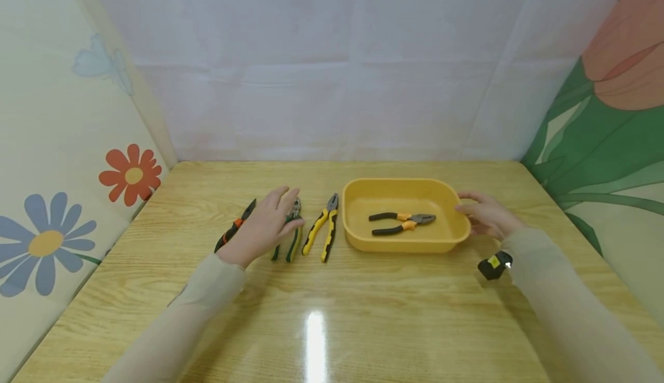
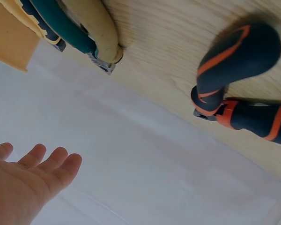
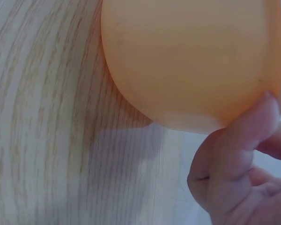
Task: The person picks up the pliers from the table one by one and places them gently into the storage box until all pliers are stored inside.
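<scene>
My left hand [image 1: 264, 227] hovers palm down with fingers spread, holding nothing. Just under it lie green-handled pliers [image 1: 297, 241], partly covered by the hand. Left of the hand is a black-and-orange pair of pliers [image 1: 230, 235], whose handles [image 2: 241, 56] loom large in the left wrist view. Yellow-and-black pliers [image 1: 330, 234] lie with handles apart, beside a yellow plastic basin [image 1: 399, 246]. At the basin's right end my right hand [image 1: 487, 217] grips the rim, its thumb [image 3: 253, 122] against the wall. Inside the basin rest pliers with black-and-orange handles [image 1: 407, 225].
All of this sits on a wood-grain table [image 1: 384, 314] with a glossy light reflection near the front. A white cloth backdrop [image 1: 332, 83] rises behind it, and flower-printed panels [image 1: 46, 112] flank both sides. A black wrist camera [image 1: 495, 265] hangs at the right sleeve.
</scene>
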The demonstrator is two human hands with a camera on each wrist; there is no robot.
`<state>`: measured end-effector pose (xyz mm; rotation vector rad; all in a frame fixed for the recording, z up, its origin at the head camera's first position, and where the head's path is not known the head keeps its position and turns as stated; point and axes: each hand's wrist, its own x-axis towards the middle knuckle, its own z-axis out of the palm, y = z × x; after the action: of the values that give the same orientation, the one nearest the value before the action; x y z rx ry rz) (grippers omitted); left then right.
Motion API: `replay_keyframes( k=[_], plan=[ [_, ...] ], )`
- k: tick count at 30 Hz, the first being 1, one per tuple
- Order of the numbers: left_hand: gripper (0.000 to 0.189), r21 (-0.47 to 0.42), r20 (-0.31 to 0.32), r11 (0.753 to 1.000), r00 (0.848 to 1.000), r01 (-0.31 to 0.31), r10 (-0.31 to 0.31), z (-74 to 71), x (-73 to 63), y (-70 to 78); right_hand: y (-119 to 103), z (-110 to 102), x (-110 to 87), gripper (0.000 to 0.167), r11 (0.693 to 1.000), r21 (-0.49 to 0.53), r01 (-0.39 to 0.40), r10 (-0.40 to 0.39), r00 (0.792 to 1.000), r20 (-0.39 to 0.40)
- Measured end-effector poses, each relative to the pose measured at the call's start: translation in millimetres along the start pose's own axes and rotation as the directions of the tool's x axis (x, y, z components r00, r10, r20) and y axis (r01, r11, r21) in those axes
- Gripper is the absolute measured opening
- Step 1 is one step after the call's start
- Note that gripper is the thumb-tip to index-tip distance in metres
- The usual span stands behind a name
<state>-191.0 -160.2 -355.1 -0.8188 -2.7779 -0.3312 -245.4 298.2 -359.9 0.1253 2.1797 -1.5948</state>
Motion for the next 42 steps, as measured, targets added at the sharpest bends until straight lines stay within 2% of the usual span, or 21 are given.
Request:
replay_keyframes(
  k=[6,15,24,30,37,42],
  plan=[
    [0.068,0.026,0.003,1.000,1.000,0.015,-0.015,1.0,-7.1,-6.4,-0.5,0.2,-0.3,0.061,1.000,-0.027,-0.003,0.003,1.000,-0.008],
    [0.067,0.004,0.029,0.999,0.998,0.052,-0.052,-1.2,-16.5,-11.4,-0.3,1.1,0.0,0.061,1.000,-0.018,0.004,-0.004,1.000,-0.007],
    [0.068,-0.013,0.007,0.998,0.998,0.066,-0.066,3.6,-29.6,-21.0,-1.0,0.7,-0.8,0.062,1.000,-0.029,0.001,-0.001,1.000,-0.013],
    [0.068,0.009,0.007,0.995,0.995,0.101,-0.101,7.0,-40.6,-27.4,-1.7,1.9,-0.7,0.063,0.999,-0.044,-0.004,0.003,1.000,-0.021],
    [0.073,0.044,-0.032,0.993,0.994,0.108,-0.107,10.3,-51.5,-35.7,-0.8,2.3,-0.1,0.063,0.999,-0.040,0.013,-0.013,1.000,-0.020],
    [0.075,0.065,-0.008,0.986,0.988,0.156,-0.156,9.2,-59.0,-39.1,-0.2,1.6,-0.2,0.063,0.999,-0.045,0.009,-0.010,1.000,-0.028]
  ],
)
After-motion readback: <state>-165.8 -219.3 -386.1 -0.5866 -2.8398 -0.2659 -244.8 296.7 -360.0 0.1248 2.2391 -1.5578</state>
